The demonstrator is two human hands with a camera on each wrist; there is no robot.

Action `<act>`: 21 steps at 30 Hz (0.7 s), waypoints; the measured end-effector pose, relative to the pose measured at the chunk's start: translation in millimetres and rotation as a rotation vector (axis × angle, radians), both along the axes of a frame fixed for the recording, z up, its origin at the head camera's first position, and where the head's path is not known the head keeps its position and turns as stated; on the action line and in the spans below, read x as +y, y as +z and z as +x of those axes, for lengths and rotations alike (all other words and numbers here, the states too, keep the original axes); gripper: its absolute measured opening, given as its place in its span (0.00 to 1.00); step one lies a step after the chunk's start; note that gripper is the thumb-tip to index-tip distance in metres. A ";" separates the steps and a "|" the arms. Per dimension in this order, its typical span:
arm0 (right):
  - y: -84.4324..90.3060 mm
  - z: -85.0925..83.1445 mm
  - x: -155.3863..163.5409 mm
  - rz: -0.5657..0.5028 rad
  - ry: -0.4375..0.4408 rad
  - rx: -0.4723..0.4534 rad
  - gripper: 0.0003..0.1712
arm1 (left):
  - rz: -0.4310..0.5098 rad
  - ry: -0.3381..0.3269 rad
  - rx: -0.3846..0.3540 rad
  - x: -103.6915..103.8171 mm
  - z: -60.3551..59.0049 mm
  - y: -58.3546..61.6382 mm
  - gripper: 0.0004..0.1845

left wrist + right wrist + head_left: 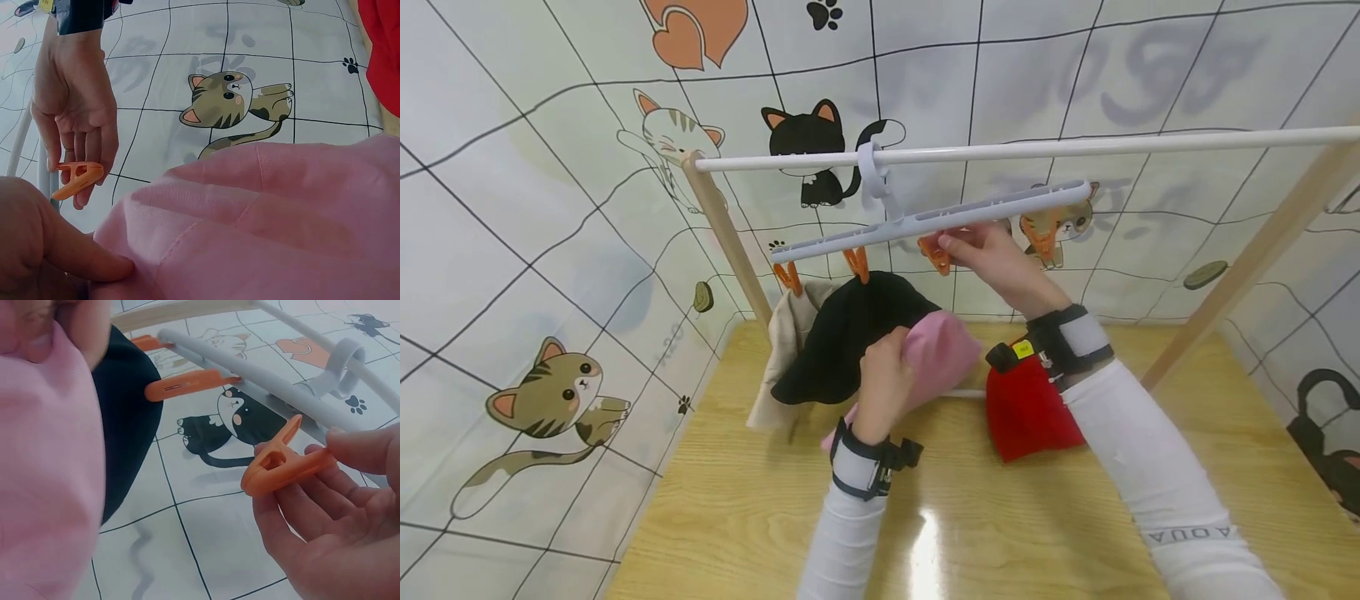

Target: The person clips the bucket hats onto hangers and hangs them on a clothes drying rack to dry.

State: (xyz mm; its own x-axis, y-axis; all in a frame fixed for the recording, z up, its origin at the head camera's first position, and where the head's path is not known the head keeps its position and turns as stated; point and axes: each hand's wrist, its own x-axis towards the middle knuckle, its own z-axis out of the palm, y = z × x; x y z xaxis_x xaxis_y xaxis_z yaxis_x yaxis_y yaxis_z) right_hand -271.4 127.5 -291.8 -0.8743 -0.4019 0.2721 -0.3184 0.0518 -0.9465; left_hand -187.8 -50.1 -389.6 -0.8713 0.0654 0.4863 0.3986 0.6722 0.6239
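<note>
So the right hand is raised up under the long grey plastic clip hanger, wrist bent back, with the thumb and fingertips pinching one of the orange plastic clothes pegs that dangle from it. In the right wrist view the palm faces up and the peg lies across the fingers, thumb pressing on its far end. The peg's jaws look parted a little, nothing in them.

The left hand is lower, forearm coming straight up from the near edge, fingers clenched around a bunch of soft pink fabric. It holds the pink fabric up off the light wooden counter, just below and a bit left of the pinched peg, not touching it. In the left wrist view the thumb presses flat on the pink cloth.

The hanger hooks over a white round rail on a slanted wooden frame. On its left part a black cloth and a beige cloth hang from pegs. A red cloth lies on the counter right of the pink one, partly behind the right wrist. Both forearms are in white sleeves with black wrist straps.
</note>
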 end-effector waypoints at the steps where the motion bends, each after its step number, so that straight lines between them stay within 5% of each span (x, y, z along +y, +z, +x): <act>1: -0.5 0.9 -0.5 0.007 0.004 0.002 0.25 | 0.002 -0.005 0.000 -0.1 -0.3 1.8 0.12; 7: -4.2 3.1 -1.8 -0.003 0.057 -0.024 0.21 | 0.001 -0.049 -0.022 -2.4 -7.0 10.2 0.13; 21: -9.9 0.9 -1.8 -0.270 0.216 -0.100 0.19 | 0.021 -0.153 -0.087 -7.8 -25.8 31.7 0.16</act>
State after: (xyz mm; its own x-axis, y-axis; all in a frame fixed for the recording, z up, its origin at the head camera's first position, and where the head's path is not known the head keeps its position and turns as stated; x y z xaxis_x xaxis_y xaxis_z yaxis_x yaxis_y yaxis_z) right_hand -270.4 125.7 -301.6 -0.8044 -0.5058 0.3116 -0.2000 -0.2633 -0.9438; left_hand -213.6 -57.8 -357.9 -0.8909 0.1906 0.4122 0.4389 0.5943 0.6739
